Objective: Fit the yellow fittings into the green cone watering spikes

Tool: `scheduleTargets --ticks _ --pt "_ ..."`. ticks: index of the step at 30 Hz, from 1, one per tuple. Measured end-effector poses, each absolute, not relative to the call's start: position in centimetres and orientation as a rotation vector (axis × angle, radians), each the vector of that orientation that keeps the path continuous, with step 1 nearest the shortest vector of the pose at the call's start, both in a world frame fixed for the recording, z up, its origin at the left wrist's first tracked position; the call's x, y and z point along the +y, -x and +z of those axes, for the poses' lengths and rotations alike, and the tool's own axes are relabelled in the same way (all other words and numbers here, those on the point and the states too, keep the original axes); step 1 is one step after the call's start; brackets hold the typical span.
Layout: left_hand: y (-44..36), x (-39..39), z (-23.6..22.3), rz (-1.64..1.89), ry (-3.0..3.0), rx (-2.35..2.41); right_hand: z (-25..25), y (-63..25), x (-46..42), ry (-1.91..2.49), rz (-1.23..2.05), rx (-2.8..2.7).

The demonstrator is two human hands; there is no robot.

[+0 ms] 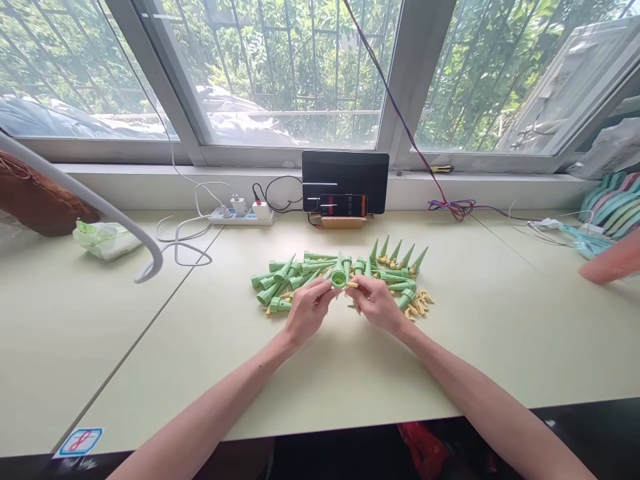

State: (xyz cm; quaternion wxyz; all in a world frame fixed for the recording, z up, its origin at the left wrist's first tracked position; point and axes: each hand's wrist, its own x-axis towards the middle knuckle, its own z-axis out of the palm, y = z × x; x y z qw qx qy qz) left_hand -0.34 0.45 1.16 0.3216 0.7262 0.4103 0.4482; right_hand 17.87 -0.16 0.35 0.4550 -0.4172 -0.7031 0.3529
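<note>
My left hand [309, 305] grips a green plastic watering spike [339, 279], its round open end turned toward me. Between the fingertips of my right hand [376, 301] is a small yellow plug [352, 285], right beside the held spike's rim; I cannot tell whether it touches. Behind and around both hands lie several more green spikes [267, 292] on their sides, with yellow pieces among them. On the right, a row of green cones [395, 252] points up, with yellow parts at their bases. A loose heap of yellow plugs [421, 303] sits to the right of my right hand.
At the back a phone [345, 205] leans before a dark tablet [345, 167]. A power strip [241, 216] with white cables lies left of them. A white curved bar [115, 227] and a plastic packet [107, 239] are at left; red-blue wires [455, 208] lie at right.
</note>
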Motion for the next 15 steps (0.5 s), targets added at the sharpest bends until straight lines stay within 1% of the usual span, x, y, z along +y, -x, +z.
scheduleTargets --ticks 3,8,15 --pt "0.23 0.31 1.35 1.184 -1.884 1.082 0.48 -17.80 -0.23 1.022 0.860 -1.739" --pt "-0.12 0.07 1.55 1.133 -1.790 1.084 0.89 -17.71 -0.37 1.031 0.734 -1.760" --pt "-0.20 0.46 2.07 1.148 -1.424 1.030 0.84 -17.76 -0.24 1.006 0.524 -1.828"
